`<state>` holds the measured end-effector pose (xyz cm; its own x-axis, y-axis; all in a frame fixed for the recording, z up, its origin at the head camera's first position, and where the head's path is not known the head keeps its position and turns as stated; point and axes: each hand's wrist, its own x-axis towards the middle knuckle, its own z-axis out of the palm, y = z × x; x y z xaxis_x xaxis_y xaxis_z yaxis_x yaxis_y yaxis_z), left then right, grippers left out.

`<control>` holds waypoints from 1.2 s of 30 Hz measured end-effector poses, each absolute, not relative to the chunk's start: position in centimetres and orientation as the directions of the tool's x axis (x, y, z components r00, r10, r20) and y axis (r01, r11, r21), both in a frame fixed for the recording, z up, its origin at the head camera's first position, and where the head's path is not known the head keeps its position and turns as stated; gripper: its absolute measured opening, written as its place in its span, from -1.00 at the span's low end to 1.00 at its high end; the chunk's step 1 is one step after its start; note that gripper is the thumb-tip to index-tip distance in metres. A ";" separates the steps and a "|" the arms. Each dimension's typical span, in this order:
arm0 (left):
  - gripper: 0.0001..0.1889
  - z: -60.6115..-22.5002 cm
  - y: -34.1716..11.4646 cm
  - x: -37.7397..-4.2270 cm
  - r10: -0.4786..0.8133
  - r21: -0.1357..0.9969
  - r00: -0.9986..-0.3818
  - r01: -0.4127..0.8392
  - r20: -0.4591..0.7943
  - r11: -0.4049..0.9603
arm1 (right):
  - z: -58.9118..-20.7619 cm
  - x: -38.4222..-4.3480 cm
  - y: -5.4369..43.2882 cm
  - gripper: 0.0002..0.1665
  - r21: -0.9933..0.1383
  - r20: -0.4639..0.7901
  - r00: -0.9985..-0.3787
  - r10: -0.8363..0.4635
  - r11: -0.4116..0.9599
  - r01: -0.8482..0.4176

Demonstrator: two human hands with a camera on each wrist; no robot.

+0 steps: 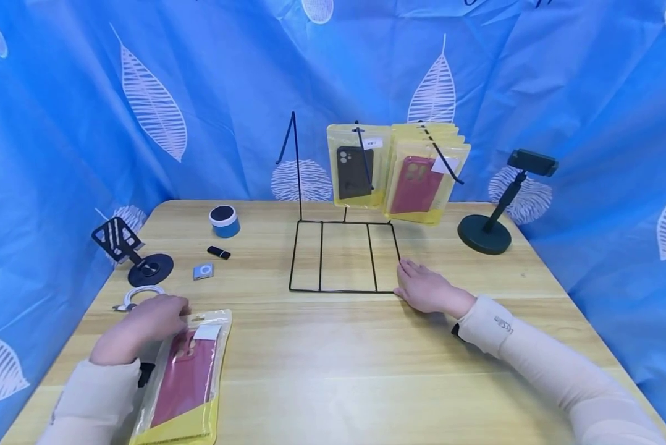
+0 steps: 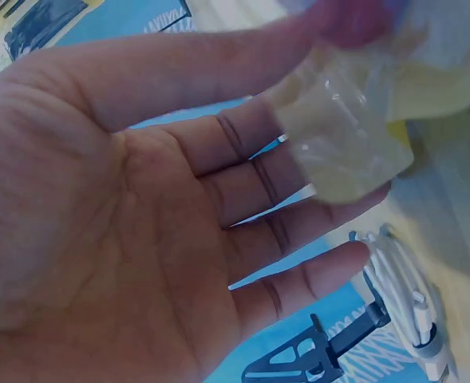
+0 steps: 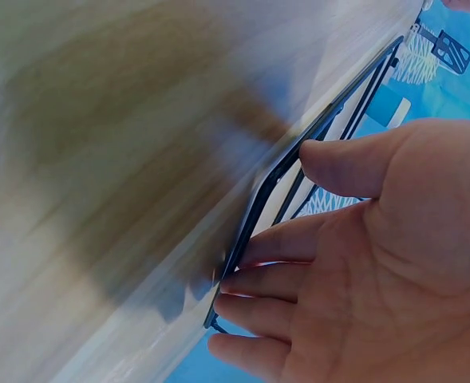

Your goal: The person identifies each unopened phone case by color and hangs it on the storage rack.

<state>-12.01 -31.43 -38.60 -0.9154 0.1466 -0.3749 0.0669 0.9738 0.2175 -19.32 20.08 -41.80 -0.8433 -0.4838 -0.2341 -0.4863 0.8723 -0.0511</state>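
In the head view my left hand (image 1: 154,322) pinches the top corner of a clear and yellow pouch holding a red phone case (image 1: 187,377) at the front left. The left wrist view shows my thumb over the pouch's clear edge (image 2: 346,152), the other fingers extended behind it. My right hand (image 1: 426,288) rests at the front right corner of a black wire display rack (image 1: 320,259). Its straight fingers touch the side rod, and the thumb lies against the front rod (image 3: 286,163). Pouches with a black phone case (image 1: 352,176) and a red phone case (image 1: 413,191) hang from the rack's hooks.
Left of the rack are a blue speaker (image 1: 225,224), a black USB stick (image 1: 219,252), a small silver player (image 1: 203,271), a black phone stand (image 1: 151,269) and a coiled white cable (image 1: 144,290). A dark green phone stand (image 1: 484,235) stands at right, before a blue curtain.
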 end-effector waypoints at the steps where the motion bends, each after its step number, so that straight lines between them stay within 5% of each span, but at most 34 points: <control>1: -0.95 -38.6 -31.4 -11.9 0.151 0.216 -0.918 0.074 -0.366 0.974 | -41.8 -19.3 20.1 -0.24 -0.054 -0.234 -0.843 -0.485 0.872 -0.487; 12: -0.93 -37.3 -30.9 -11.5 0.199 0.321 -0.939 0.104 -0.280 0.942 | -42.0 -19.3 20.1 -0.22 -0.058 -0.229 -0.840 -0.492 0.868 -0.493; 20: -0.89 -33.2 -28.3 -10.3 0.319 0.411 -0.947 0.304 0.035 0.859 | -41.8 -19.2 20.1 -0.23 -0.050 -0.230 -0.842 -0.488 0.870 -0.491; 28: -0.97 -30.3 -22.6 -11.0 0.387 0.442 -0.846 0.524 0.366 0.728 | -41.9 -19.3 20.2 -0.24 -0.050 -0.228 -0.841 -0.491 0.868 -0.494; 36: -0.91 -28.3 -16.1 -14.3 0.324 0.443 -0.705 0.670 0.631 0.595 | -42.1 -19.3 20.4 -0.23 -0.067 -0.224 -0.846 -0.485 0.873 -0.483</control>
